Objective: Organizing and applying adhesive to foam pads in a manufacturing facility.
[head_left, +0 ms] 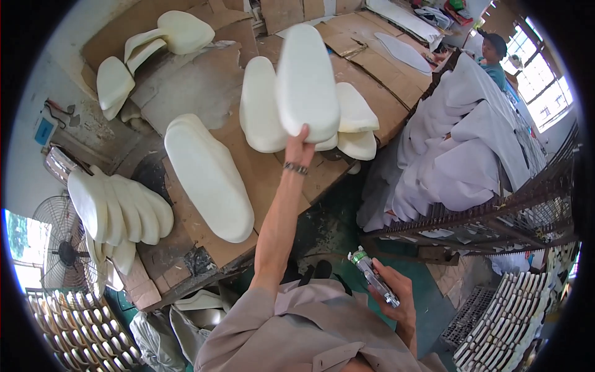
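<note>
The right hand (395, 290) is the nearest to the body, low and to the right side. Its fingers are closed around a hand tool (377, 279) of silver metal with a green part, and the head of this tool points forward and to the left. The left hand (299, 147) is further forward, on the stretched arm, and it grips the near end of a white foam pad (308, 80); the thumb is on the top face, and the other fingers are hidden below. The pad lies directly ahead of the left hand, with its long axis going away from the body. The right hand is well apart from it, so the left is clearly the nearer one.

To the left of the left hand, a large foam piece (209, 180) lies flat on the cardboard (313, 181). Just behind the held pad, on its left, is another rounded piece (258, 105), and on its right there are smaller pieces (357, 115). Further to the right of both hands, pale sheets (455, 146) are piled on a rack (471, 226). Farthest, beyond them, is a co-worker (494, 59) with a dark cap.
</note>
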The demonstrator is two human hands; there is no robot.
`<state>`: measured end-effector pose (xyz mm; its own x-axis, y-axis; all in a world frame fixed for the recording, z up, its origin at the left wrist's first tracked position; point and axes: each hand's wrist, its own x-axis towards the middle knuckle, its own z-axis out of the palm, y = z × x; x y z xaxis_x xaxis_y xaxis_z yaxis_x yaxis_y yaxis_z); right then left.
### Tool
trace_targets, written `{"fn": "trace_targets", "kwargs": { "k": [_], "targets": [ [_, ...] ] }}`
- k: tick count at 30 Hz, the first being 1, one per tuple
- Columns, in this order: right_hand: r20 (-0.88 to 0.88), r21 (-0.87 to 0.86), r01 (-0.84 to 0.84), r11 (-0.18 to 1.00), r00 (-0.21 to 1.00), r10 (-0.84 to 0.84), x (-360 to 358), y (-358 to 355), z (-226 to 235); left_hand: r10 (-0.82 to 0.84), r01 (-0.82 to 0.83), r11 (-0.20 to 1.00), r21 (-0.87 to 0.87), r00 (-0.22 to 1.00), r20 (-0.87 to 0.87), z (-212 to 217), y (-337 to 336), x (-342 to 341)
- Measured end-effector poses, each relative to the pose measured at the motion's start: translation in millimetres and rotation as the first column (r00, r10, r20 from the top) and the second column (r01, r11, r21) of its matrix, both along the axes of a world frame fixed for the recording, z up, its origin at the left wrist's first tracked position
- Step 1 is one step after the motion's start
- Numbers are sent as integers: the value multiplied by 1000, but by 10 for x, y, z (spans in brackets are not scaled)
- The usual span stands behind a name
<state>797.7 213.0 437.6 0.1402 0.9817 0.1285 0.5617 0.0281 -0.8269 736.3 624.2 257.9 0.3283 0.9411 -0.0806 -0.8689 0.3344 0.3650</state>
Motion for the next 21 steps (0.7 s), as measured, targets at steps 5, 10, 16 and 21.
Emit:
{"fn": "trace_targets", "kwargs": {
  "k": [5, 10, 16, 21],
  "targets": [
    [6, -21, 35, 999, 999, -35, -84, -14, 4, -28, 3, 976, -219, 994, -110, -548, 272, 248],
    [-73, -6, -72, 997, 995, 71, -131, 134, 48, -245, 235, 970, -67, 933, -263, -876, -428, -232],
    [-45, 95, -329, 940, 941, 334, -383, 609, 154, -536, 405, 844, -353, 676, -505, -1716, -2322, -2056],
    [-15, 193, -387, 902, 918, 397, -548, 856, 221, -278, -336, 719, -608, 664, -694, -2499, -4028, -3566]
  ]
}}
